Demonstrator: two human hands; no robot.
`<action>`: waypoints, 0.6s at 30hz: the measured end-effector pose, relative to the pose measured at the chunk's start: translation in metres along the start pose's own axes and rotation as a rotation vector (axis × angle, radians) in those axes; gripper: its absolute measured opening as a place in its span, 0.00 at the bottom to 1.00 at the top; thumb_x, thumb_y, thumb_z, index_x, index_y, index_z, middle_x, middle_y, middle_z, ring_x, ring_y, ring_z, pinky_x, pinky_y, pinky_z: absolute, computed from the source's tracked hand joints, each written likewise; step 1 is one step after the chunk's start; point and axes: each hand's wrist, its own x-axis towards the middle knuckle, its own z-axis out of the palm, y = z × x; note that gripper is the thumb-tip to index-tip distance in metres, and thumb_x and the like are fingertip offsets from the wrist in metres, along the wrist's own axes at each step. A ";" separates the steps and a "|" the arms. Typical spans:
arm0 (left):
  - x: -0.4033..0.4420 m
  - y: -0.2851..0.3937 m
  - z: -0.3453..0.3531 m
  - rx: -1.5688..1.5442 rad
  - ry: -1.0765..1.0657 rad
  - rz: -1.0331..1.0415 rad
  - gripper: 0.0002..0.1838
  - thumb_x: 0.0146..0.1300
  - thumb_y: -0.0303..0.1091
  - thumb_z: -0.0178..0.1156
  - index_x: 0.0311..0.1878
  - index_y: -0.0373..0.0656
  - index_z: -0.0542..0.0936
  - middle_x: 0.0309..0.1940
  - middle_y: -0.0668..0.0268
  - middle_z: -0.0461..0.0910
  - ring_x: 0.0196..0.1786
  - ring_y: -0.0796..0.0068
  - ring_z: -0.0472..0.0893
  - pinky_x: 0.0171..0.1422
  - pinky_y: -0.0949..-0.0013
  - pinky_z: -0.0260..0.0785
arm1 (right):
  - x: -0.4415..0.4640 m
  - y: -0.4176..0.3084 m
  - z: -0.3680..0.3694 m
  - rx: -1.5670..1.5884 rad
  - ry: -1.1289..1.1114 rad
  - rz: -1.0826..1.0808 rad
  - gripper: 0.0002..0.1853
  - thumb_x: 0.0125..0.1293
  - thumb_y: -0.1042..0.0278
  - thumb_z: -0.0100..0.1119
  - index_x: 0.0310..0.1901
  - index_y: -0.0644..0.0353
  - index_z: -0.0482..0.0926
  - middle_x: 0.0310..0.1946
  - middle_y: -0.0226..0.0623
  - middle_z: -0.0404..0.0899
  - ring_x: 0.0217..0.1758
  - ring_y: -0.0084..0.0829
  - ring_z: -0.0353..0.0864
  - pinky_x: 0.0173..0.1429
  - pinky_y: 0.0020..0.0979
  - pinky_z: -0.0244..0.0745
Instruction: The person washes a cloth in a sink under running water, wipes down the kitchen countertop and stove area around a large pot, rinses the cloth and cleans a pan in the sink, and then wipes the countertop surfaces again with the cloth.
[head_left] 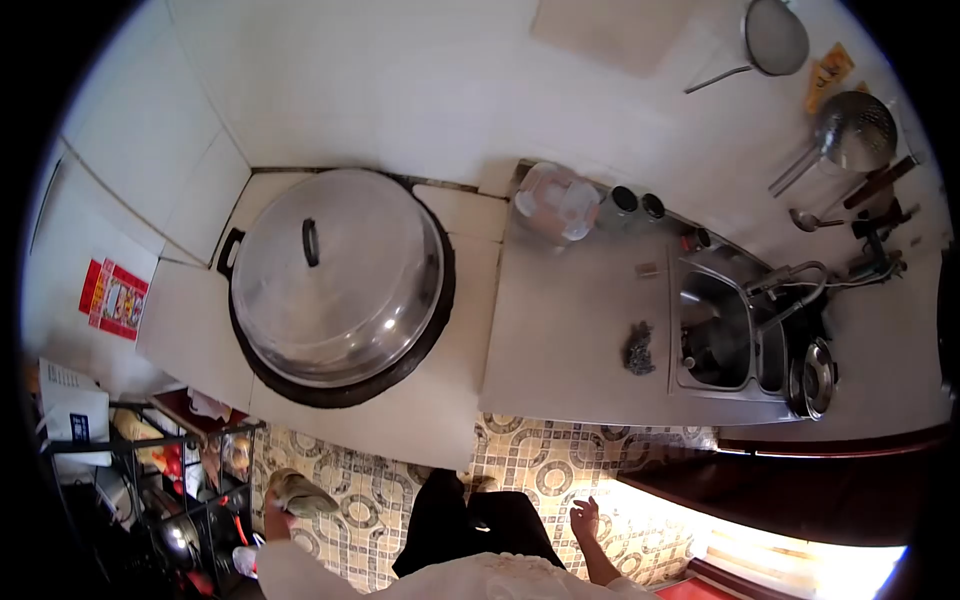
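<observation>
Low on the left, my left hand [276, 503] is closed around a bunched, olive-grey cloth [305, 494] that hangs out over the patterned floor. My right hand [585, 518] hangs at my side with loosely bent fingers, and nothing shows in it. Ahead of the left hand is a tiled stove top [400, 435] with a large wok [443, 335] set into it. A wide domed metal lid [350, 270] with a dark handle covers the wok. Neither hand touches the stove.
Right of the stove, a steel counter [570, 340] holds a scouring pad [638, 348], clear plastic containers [557, 203], jars [622, 200] and a sink [715, 375]. A strainer [858, 130] and ladle [810, 219] hang above. A loaded black rack [150, 450] stands at left.
</observation>
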 end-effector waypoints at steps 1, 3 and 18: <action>0.012 -0.004 -0.010 0.361 0.131 0.069 0.17 0.56 0.43 0.61 0.41 0.39 0.81 0.32 0.59 0.81 0.32 0.63 0.81 0.34 0.60 0.73 | 0.008 0.016 0.004 -0.023 0.023 -0.007 0.12 0.58 0.69 0.61 0.45 0.57 0.81 0.62 0.56 0.65 0.38 0.35 0.83 0.45 0.33 0.79; 0.012 -0.008 -0.024 1.074 0.419 0.181 0.18 0.57 0.45 0.59 0.41 0.39 0.81 0.33 0.60 0.82 0.31 0.65 0.81 0.34 0.61 0.74 | 0.012 0.004 -0.011 0.080 0.011 0.007 0.12 0.57 0.68 0.61 0.44 0.56 0.82 0.61 0.56 0.66 0.38 0.38 0.83 0.45 0.34 0.79; -0.157 0.287 0.252 -0.669 -0.416 0.649 0.21 0.60 0.41 0.56 0.54 0.42 0.77 0.50 0.60 0.81 0.54 0.60 0.79 0.63 0.58 0.68 | 0.182 -0.126 -0.120 0.565 -0.202 -0.290 0.12 0.66 0.72 0.57 0.50 0.59 0.79 0.43 0.39 0.83 0.46 0.24 0.81 0.52 0.23 0.74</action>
